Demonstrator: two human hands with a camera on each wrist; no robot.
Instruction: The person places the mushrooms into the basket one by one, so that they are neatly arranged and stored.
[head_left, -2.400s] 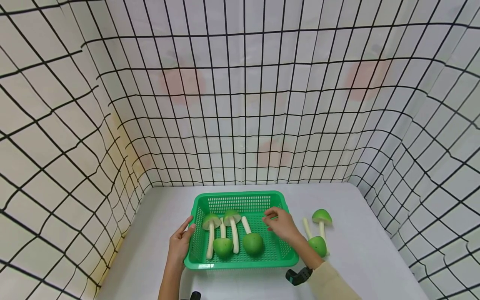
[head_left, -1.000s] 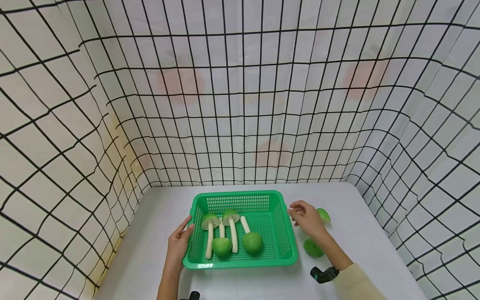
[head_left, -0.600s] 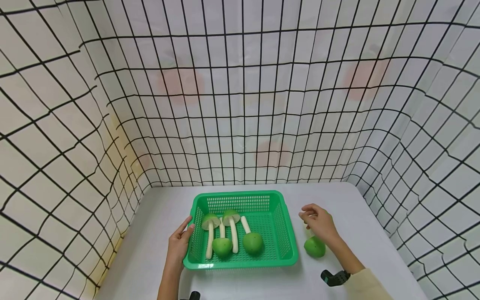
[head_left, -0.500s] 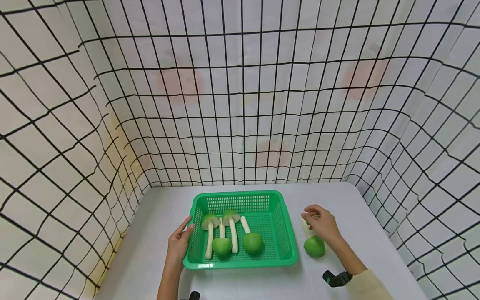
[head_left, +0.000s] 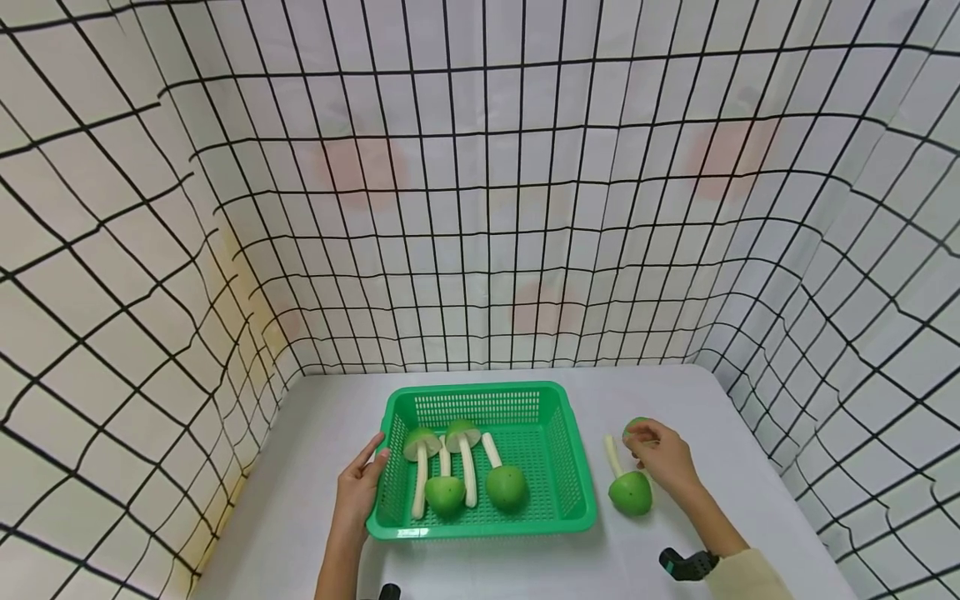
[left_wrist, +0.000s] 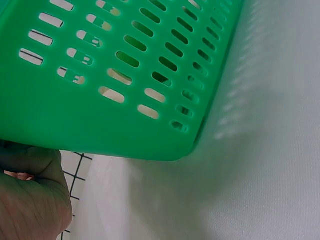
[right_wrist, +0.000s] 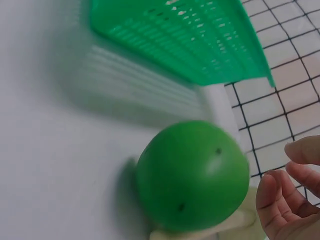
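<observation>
My left hand (head_left: 358, 493) grips the left rim of a green plastic basket (head_left: 495, 528). The hand (left_wrist: 32, 192) is at the basket's edge (left_wrist: 100, 135) in the left wrist view. Several toy mushrooms with green caps and pale stems lie inside, one cap-down-front (head_left: 506, 487) at the right of the group. On the table to the right lie a near mushroom (head_left: 630, 493) and a farther one (head_left: 636, 424), partly hidden by my right hand (head_left: 666, 457). That hand has loosely bent fingers. The right wrist view shows the hand (right_wrist: 295, 200) holding nothing, beside the near mushroom's round cap (right_wrist: 192, 175).
A white table (head_left: 300, 467) lies under everything. Black wire grid (head_left: 480, 208) in front of pale cloth encloses the back and both sides. A black device (head_left: 688, 565) is worn on the right wrist.
My right hand has moved from above the basket's right part out to the farther loose mushroom, uncovering the near one's stem. The left hand and basket have stayed in place.
</observation>
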